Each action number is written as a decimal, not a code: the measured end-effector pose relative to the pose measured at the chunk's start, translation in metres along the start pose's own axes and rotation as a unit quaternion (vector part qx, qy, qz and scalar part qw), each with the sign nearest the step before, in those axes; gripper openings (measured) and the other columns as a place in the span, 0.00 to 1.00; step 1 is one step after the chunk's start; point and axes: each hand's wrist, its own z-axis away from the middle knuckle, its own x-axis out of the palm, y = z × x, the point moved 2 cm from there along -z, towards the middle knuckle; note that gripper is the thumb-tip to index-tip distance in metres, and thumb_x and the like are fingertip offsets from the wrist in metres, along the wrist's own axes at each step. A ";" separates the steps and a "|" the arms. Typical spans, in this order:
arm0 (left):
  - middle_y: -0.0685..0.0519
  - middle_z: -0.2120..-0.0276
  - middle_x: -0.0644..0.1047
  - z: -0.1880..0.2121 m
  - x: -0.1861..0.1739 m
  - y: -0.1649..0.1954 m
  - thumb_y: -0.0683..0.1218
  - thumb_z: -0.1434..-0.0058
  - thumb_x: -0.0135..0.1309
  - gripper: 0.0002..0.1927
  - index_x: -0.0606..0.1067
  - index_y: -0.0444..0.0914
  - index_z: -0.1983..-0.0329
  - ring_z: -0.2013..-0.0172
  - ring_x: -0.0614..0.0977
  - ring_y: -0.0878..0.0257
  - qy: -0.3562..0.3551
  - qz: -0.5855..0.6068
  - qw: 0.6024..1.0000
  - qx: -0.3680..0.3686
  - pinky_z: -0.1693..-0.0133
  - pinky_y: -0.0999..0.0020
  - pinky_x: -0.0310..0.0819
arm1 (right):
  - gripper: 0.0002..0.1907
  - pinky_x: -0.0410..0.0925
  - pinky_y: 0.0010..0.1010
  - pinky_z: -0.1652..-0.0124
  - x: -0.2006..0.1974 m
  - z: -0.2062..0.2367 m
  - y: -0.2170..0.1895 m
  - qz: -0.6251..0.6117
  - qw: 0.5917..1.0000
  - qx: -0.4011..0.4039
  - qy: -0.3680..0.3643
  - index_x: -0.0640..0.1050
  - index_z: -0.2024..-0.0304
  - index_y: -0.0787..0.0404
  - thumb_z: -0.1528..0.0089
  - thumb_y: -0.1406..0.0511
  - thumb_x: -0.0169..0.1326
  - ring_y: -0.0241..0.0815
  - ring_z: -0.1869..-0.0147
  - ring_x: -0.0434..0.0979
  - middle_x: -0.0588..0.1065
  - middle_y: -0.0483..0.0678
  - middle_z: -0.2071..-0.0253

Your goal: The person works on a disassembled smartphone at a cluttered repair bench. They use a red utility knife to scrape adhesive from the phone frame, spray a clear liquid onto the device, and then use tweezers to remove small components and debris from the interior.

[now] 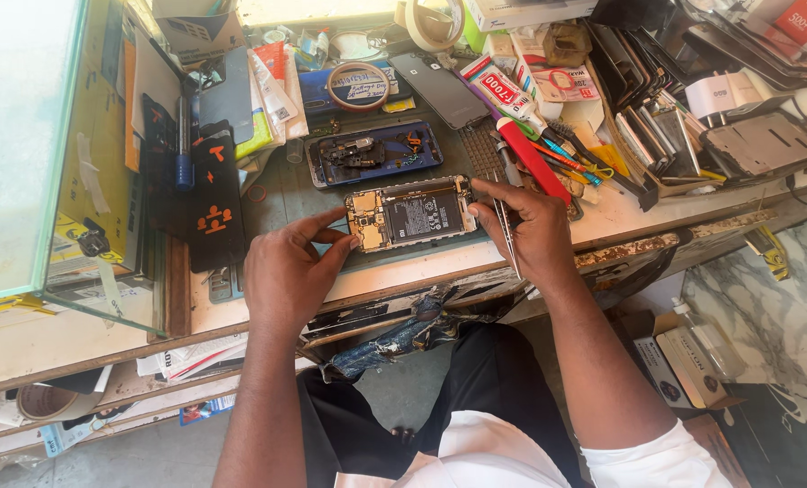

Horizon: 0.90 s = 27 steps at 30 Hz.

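- Far left we see a pale green glass case (19,136) standing on the bench edge, yellow boxes behind its pane.
- Next to it a black rubber work mat with orange marks (212,212) lies flat, a blue-handled screwdriver (183,149) resting across its upper part.
- Our left hand (286,271) sits just right of the mat; index finger and thumb are spread and pinch the left short end of the opened smartphone with its back cover off (410,214), other fingers curled under.
- The opened phone lies flat and lengthwise on the dark green bench top (286,194), near the front edge, between both hands; black battery and gold board parts face up.
- Just behind it we see a blue phone frame holding loose small parts (374,154), apart from the opened phone, and farther back a roll of brown tape (359,86).
- Our right hand (534,230) touches the phone's right short end with fingertips, fingers closed around thin metal tweezers (506,230) that point down toward us.
- Right of that hand a red-handled tool (531,158) and a white glue tube with red label (509,98) lie on the clutter.
- Far right, a wooden tray of stacked phone screens (656,136).
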 end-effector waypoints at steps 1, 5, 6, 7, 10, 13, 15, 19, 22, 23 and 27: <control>0.60 0.74 0.85 0.000 0.000 0.000 0.52 0.45 0.67 0.18 0.84 0.49 0.50 0.83 0.80 0.66 0.001 0.001 1.000 0.003 0.73 0.65 0.72 | 0.19 0.75 0.25 0.59 0.000 0.000 0.000 0.001 1.000 0.008 -0.001 0.81 0.45 0.61 0.38 0.66 0.66 0.34 0.58 0.84 0.84 0.52 0.57; 0.59 0.75 0.84 0.001 0.000 -0.001 0.52 0.45 0.67 0.18 0.84 0.49 0.50 0.83 0.79 0.66 0.005 0.001 1.000 0.007 0.73 0.65 0.72 | 0.18 0.75 0.25 0.57 0.000 0.000 -0.002 0.002 1.000 -0.006 0.001 0.81 0.45 0.61 0.37 0.67 0.66 0.34 0.57 0.84 0.84 0.52 0.56; 0.59 0.76 0.84 0.001 0.001 -0.001 0.52 0.45 0.67 0.18 0.84 0.49 0.50 0.83 0.79 0.66 0.005 -0.001 1.000 0.004 0.73 0.65 0.72 | 0.18 0.75 0.25 0.56 0.000 0.001 -0.003 0.000 1.000 -0.016 0.004 0.81 0.45 0.62 0.37 0.67 0.65 0.34 0.56 0.84 0.84 0.52 0.55; 0.59 0.76 0.84 0.001 0.001 -0.002 0.52 0.45 0.67 0.18 0.84 0.49 0.50 0.83 0.79 0.66 0.004 -0.002 1.000 0.001 0.73 0.65 0.72 | 0.18 0.75 0.26 0.55 0.000 0.001 -0.003 -0.003 1.000 -0.026 0.008 0.81 0.45 0.62 0.37 0.67 0.65 0.35 0.56 0.84 0.84 0.52 0.54; 0.59 0.77 0.84 0.000 0.001 -0.002 0.52 0.45 0.67 0.18 0.84 0.49 0.50 0.83 0.80 0.66 0.003 -0.005 1.000 -0.005 0.73 0.65 0.73 | 0.17 0.75 0.26 0.55 -0.001 0.001 -0.004 0.003 0.999 -0.031 0.009 0.81 0.45 0.62 0.36 0.67 0.65 0.35 0.55 0.84 0.84 0.52 0.55; 0.60 0.75 0.84 0.000 0.001 -0.002 0.51 0.44 0.67 0.18 0.84 0.49 0.49 0.83 0.80 0.66 0.007 -0.005 1.000 0.003 0.73 0.65 0.73 | 0.18 0.75 0.26 0.56 -0.001 0.001 -0.002 -0.001 1.000 -0.007 0.005 0.81 0.44 0.62 0.37 0.67 0.65 0.34 0.57 0.84 0.84 0.51 0.58; 0.61 0.74 0.84 0.000 0.001 -0.001 0.51 0.44 0.67 0.19 0.83 0.50 0.49 0.82 0.79 0.66 0.007 -0.004 1.000 0.007 0.73 0.65 0.73 | 0.18 0.75 0.26 0.55 -0.001 0.002 -0.002 0.000 1.000 -0.007 0.007 0.81 0.44 0.62 0.36 0.67 0.65 0.34 0.56 0.84 0.84 0.51 0.58; 0.62 0.72 0.85 0.000 0.001 -0.002 0.51 0.44 0.67 0.20 0.82 0.51 0.47 0.82 0.79 0.67 -0.005 -0.003 1.000 -0.010 0.73 0.65 0.73 | 0.19 0.75 0.26 0.55 0.000 0.002 0.000 0.002 1.000 -0.001 0.008 0.80 0.44 0.62 0.37 0.67 0.65 0.35 0.55 0.85 0.84 0.52 0.58; 0.63 0.71 0.85 0.000 0.001 -0.001 0.50 0.45 0.66 0.21 0.82 0.52 0.46 0.82 0.80 0.68 -0.004 0.003 1.000 -0.007 0.72 0.66 0.74 | 0.18 0.76 0.27 0.53 0.000 0.002 0.001 0.010 1.000 -0.009 0.009 0.81 0.44 0.62 0.37 0.67 0.65 0.36 0.53 0.85 0.84 0.52 0.58; 0.63 0.71 0.85 0.000 0.001 -0.001 0.49 0.45 0.66 0.21 0.82 0.52 0.46 0.82 0.80 0.68 -0.001 0.006 1.000 -0.002 0.72 0.66 0.74 | 0.18 0.76 0.28 0.53 0.000 0.002 0.002 0.013 1.000 -0.012 0.010 0.81 0.44 0.62 0.37 0.67 0.65 0.37 0.53 0.85 0.84 0.52 0.57; 0.62 0.73 0.85 0.000 0.001 -0.001 0.50 0.44 0.66 0.21 0.82 0.52 0.46 0.82 0.79 0.67 -0.011 -0.008 1.000 -0.018 0.72 0.65 0.73 | 0.19 0.76 0.28 0.53 0.001 0.004 0.002 0.017 1.000 -0.017 0.011 0.81 0.44 0.62 0.37 0.67 0.66 0.37 0.52 0.85 0.84 0.52 0.57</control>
